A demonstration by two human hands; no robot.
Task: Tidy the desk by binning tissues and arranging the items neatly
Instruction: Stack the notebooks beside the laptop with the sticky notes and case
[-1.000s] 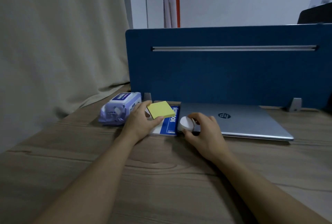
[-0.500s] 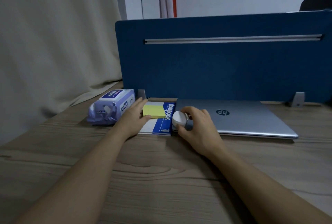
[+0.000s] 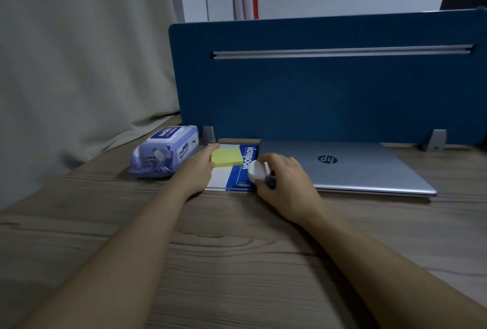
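Landmark: we take the blue-and-white notebook (image 3: 238, 168), lying flat on the wood-grain desk (image 3: 237, 262) in front of the blue fabric divider panel (image 3: 316, 86).
Yellow sticky-note pad (image 3: 227, 156): flat on the notebook's far half, square to its edges.
Left hand (image 3: 198, 170): lies on the notebook's left edge, fingers straight and pressed together, tips alongside the pad's left side; we cannot tell whether they touch it.
Right hand (image 3: 286, 179): at the notebook's right edge, fingers curled around a small round white object (image 3: 257, 170), thumb below; a dark part shows at the fingertips, too small to identify.
Purple pack of wet wipes (image 3: 166, 153): left of the notebook, just beside the left hand.
Closed silver laptop (image 3: 355, 168): right of the notebook, edges nearly touching.
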